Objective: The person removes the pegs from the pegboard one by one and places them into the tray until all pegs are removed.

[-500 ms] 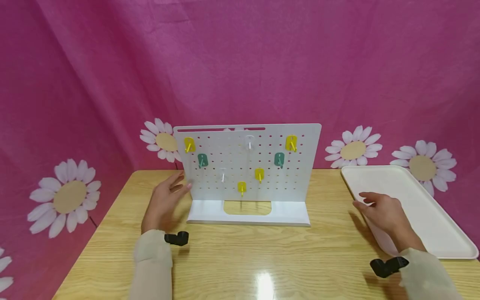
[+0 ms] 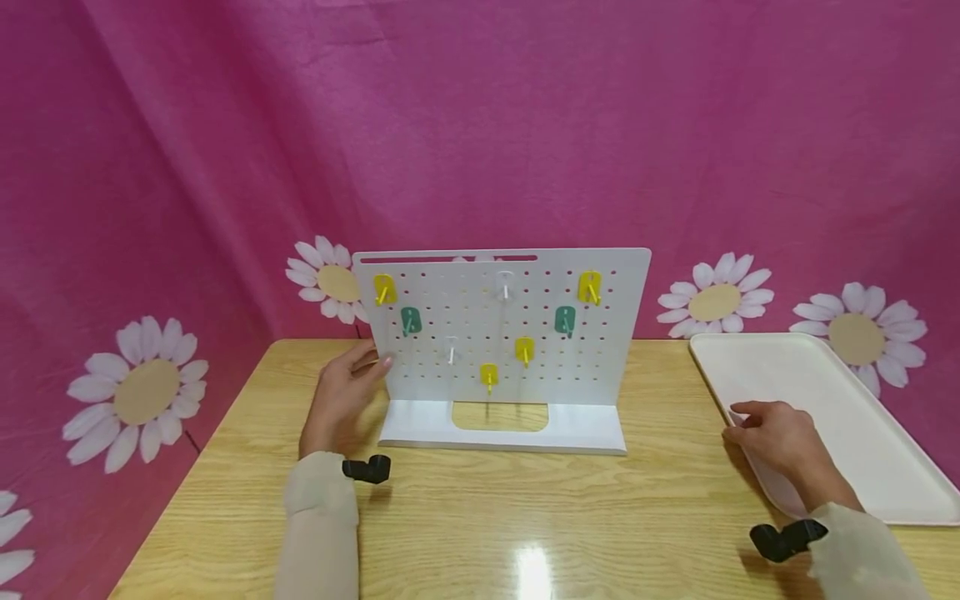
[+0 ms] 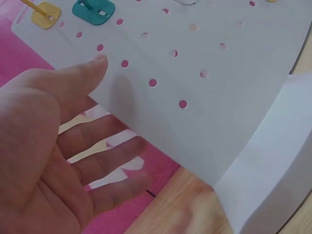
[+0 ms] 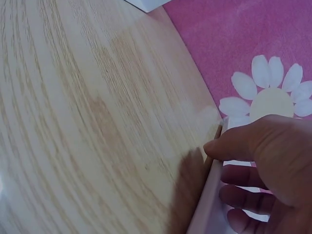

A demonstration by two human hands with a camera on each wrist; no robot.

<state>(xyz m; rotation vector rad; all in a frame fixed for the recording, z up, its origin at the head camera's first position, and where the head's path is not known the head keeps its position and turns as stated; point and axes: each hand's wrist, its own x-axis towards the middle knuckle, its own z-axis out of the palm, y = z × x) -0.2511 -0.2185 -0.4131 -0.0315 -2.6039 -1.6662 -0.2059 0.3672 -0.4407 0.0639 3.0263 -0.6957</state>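
Observation:
A white pegboard [image 2: 468, 317] stands upright on its base, with yellow hooks [image 2: 525, 351], green hooks [image 2: 565, 320] and pale hooks on its face. At its left edge is my left hand [image 2: 347, 390], with the thumb [image 3: 83, 78] in front of the board and the other fingers [image 3: 105, 161] loosely bent, their tips passing behind the edge. My right hand [image 2: 783, 439] is at the left rim of a white tray [image 2: 817, 392]. In the right wrist view the thumb [image 4: 229, 144] lies at the rim's outer side and the curled fingers are inside it.
The wooden table [image 2: 450, 517] extends in front of the pegboard and between it and the tray. Behind hangs a pink curtain [image 2: 487, 125] with large white flowers, close to the table's back edge.
My right hand has come down onto the tray's left rim, its fingers closing around it. My left hand has edged nearer to the pegboard. The head view has shifted slightly.

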